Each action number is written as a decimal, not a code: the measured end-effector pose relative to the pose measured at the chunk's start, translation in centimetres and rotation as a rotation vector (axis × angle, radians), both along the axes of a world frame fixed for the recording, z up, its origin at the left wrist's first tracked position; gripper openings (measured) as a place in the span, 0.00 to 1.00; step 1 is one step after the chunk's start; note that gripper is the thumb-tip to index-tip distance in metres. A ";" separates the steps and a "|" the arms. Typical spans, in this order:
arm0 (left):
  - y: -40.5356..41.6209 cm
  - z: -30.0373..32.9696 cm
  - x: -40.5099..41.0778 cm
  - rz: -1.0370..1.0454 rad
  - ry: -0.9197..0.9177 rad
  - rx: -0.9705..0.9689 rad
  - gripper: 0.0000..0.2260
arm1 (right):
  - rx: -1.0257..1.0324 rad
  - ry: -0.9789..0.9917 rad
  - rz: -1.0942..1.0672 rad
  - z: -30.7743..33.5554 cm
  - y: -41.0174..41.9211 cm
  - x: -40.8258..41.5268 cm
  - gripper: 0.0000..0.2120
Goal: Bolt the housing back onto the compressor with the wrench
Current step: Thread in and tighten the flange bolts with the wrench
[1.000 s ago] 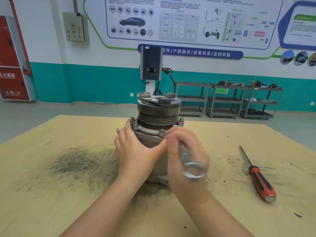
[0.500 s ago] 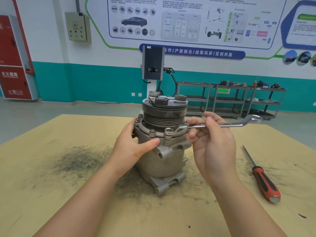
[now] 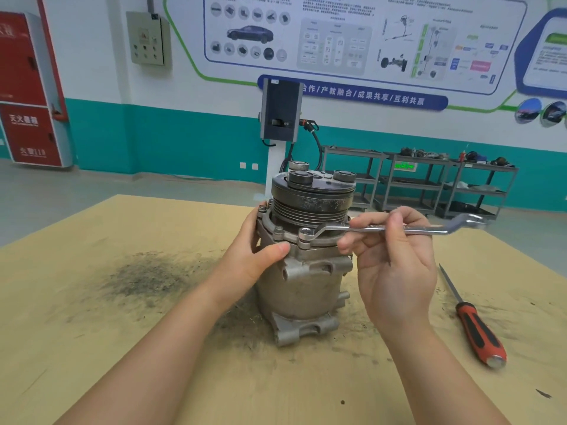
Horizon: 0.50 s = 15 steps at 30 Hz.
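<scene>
A grey metal compressor [image 3: 303,289] stands upright on the wooden table [image 3: 92,317], with a dark grooved pulley [image 3: 313,197] on top. The housing flange [image 3: 291,237] below the pulley carries several bolts. My left hand [image 3: 254,253] grips the compressor's left side, thumb across the front. My right hand [image 3: 392,259] holds a silver ring wrench [image 3: 423,230] by its shaft, level and pointing right. The wrench's ring end sits over the front bolt [image 3: 304,232] of the flange.
A red-handled screwdriver [image 3: 478,332] lies on the table to the right of my right forearm. Dark grime marks the table left of and around the compressor. Beyond the table stand a grey charging post [image 3: 280,110] and metal shelf carts [image 3: 429,182].
One second ago my right hand was low in front of the compressor with the wrench blurred. It then rose and set the ring end on the front bolt; the compressor turned slightly.
</scene>
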State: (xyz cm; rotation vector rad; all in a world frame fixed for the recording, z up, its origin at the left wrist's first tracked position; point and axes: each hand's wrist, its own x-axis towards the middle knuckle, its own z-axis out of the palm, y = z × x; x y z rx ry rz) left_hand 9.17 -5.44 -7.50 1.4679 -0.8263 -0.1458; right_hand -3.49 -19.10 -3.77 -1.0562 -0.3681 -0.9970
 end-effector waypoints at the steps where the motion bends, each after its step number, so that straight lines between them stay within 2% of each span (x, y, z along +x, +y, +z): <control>1: 0.0 -0.1 -0.3 -0.001 0.012 -0.013 0.44 | -0.012 -0.007 -0.007 0.1 0.0 -0.1 0.03; 8: -0.3 0.0 -1.3 -0.033 0.091 0.029 0.57 | 0.152 0.292 0.120 1.3 -1.3 0.1 0.07; 11: -0.4 0.3 -1.4 -0.018 0.087 0.039 0.61 | 0.097 0.215 -0.007 0.7 -0.6 0.1 0.06; 15: -0.4 0.6 -1.6 0.017 0.082 0.056 0.61 | -0.176 -0.047 -0.402 -0.6 1.8 -0.1 0.04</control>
